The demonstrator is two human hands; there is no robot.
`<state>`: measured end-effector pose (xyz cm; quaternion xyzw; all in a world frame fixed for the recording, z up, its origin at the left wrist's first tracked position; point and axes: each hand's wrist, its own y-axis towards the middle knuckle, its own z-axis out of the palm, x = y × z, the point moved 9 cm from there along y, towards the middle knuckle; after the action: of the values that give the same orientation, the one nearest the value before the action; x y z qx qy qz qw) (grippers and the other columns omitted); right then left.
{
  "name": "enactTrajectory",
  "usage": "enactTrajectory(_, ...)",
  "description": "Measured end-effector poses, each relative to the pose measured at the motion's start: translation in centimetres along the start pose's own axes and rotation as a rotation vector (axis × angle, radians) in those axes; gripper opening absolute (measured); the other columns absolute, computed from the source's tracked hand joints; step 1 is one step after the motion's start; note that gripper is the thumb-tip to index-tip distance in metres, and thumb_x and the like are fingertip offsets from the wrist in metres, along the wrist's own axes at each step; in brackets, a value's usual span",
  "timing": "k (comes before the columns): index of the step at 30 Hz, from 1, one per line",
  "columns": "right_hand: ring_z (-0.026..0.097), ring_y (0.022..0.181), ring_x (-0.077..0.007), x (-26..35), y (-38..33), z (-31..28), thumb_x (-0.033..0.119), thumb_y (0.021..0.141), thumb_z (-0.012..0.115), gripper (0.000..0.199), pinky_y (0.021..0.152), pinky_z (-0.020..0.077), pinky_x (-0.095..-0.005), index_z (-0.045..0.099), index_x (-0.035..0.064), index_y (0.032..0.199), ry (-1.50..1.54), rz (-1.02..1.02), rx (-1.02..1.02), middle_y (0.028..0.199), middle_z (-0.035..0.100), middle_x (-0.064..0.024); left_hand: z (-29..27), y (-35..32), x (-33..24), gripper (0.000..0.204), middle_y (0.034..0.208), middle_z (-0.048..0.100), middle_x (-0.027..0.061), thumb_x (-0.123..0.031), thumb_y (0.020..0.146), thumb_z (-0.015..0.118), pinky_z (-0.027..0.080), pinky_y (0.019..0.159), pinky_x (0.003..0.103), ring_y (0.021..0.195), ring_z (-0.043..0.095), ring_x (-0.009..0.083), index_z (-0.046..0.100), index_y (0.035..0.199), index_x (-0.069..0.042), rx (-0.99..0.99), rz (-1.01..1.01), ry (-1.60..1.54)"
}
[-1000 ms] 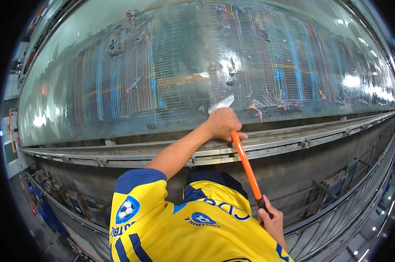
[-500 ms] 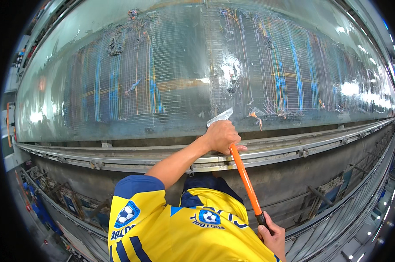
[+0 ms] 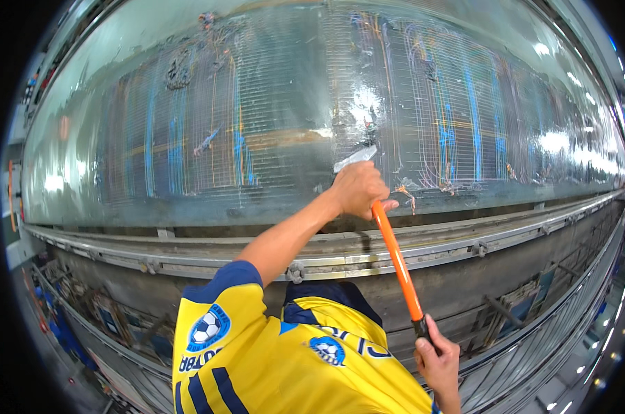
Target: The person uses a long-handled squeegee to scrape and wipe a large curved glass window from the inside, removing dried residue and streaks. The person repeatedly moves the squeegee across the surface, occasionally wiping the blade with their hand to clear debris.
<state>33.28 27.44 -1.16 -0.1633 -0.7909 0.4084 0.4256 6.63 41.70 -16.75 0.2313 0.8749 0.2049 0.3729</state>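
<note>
I hold a long-handled scraper (image 3: pixel 399 259) with an orange shaft and a wide, pale metal blade. My left hand (image 3: pixel 359 190) is wrapped round its upper end just behind the blade, and my thumb sticks out to the right. Down at the lower right, my right hand (image 3: pixel 438 355) grips the black end of the shaft. The blade lies over the near middle of a wet, glossy, greenish flat surface (image 3: pixel 288 117); whether it touches cannot be made out. Dark smears and bits of debris (image 3: pixel 407 195) lie around it.
Blue, orange and thin pale lines in grid-like bands run across the surface. A metal rail (image 3: pixel 312 265) with knobs borders its near edge, between me and the surface. Dark clumps (image 3: pixel 179 72) sit at the far left. Railings and frames stand lower on both sides.
The scraper and my left hand have moved farther from me over the surface and slightly right. My right hand has shifted a little up and right with the shaft's end.
</note>
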Motion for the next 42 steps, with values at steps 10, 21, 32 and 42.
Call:
enactTrajectory(10,0.045,0.052,-0.0039,-1.0,-0.6,-0.8,0.007,0.096,0.066,0.055,0.047,0.0352,-0.0224,0.052,-0.0042,0.148,0.066,0.069,-0.015,0.066,0.056,0.0004,0.9,0.1,-0.6,0.050,0.049,0.044,0.0027,-0.037,0.080,0.079,0.038,0.053,0.040,0.050,0.049,0.0255,0.045,0.049,-0.017,0.008,-0.019,-0.041)
enactTrajectory(21,0.048,0.054,-0.0047,-1.3,-1.2,-0.7,0.007,0.096,0.067,0.053,0.047,0.0373,-0.0234,0.053,-0.0045,0.146,0.043,0.086,-0.015,0.067,0.059,-0.0009,0.4,-0.2,-1.1,0.048,0.050,0.046,0.0018,-0.035,0.080,0.078,0.038,0.053,0.041,0.052,0.049,0.0263,0.045,0.050,-0.017,0.015,-0.053,-0.065)
enactTrajectory(32,0.051,0.057,-0.0042,-3.0,-1.2,0.1,0.005,0.095,0.065,0.053,0.048,0.0381,-0.0221,0.054,-0.0046,0.146,-0.007,0.009,0.015,0.067,0.059,-0.0017,-0.3,-1.2,-0.9,0.046,0.052,0.046,0.0033,-0.031,0.078,0.078,0.037,0.052,0.041,0.053,0.048,0.0263,0.045,0.050,-0.016,0.026,-0.077,-0.085)
enactTrajectory(42,0.049,0.055,-0.0044,-3.2,-0.6,-0.3,0.004,0.094,0.067,0.055,0.051,0.0387,-0.0224,0.054,-0.0024,0.147,0.016,0.047,0.046,0.066,0.057,0.0011,0.2,-0.8,-0.5,0.045,0.050,0.049,0.0019,-0.030,0.081,0.076,0.038,0.053,0.040,0.052,0.048,0.0259,0.047,0.049,-0.017,0.078,-0.074,-0.058)
